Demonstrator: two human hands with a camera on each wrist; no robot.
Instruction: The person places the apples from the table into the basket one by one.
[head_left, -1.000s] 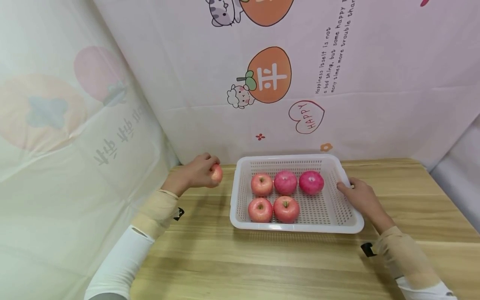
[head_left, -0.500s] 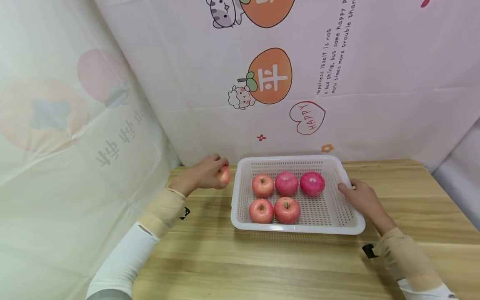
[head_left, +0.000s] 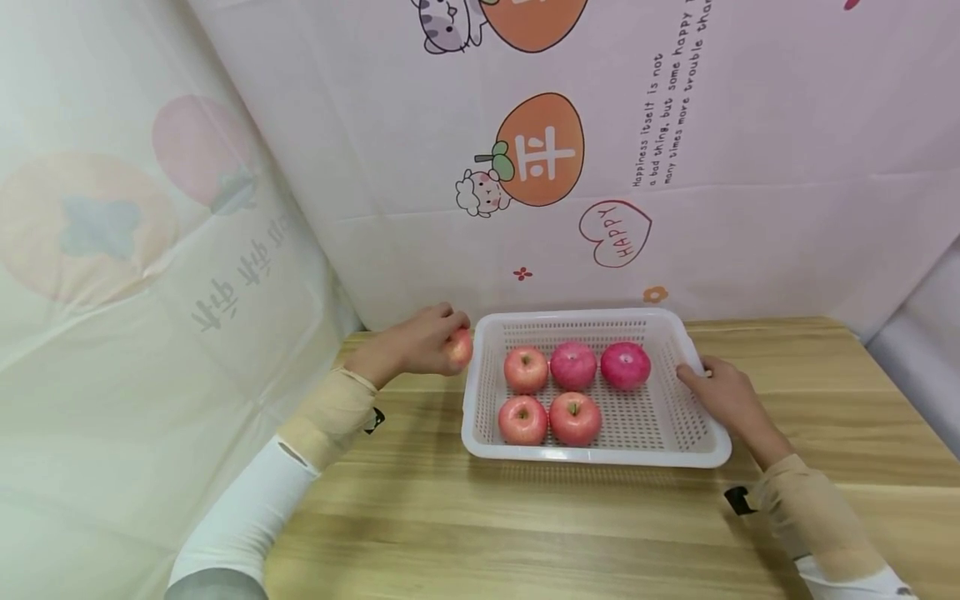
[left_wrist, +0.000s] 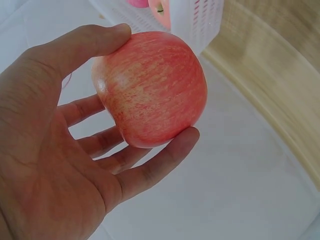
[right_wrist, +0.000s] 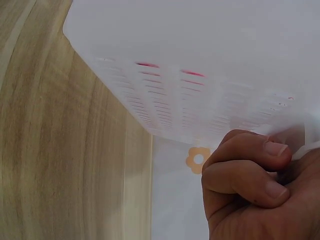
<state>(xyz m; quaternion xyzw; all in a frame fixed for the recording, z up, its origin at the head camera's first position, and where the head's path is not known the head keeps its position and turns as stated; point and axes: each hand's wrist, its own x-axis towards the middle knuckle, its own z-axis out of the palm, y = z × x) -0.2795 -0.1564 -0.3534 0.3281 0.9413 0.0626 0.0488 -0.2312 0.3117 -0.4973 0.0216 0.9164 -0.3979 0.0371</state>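
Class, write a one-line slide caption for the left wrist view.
Left hand holds a red-streaked apple near the white basket.

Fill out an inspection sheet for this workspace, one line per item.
Surface: wooden table, bare in front of the basket.
Job's things: white slotted basket holding five apples in two rows; a sixth apple held just outside its left wall.
Clutter: nothing seen.
Hands: left hand grips the sixth apple; right hand grips the basket's right rim.
Cables: nothing seen.
Surroundings: cartoon-printed sheet behind and to the left.
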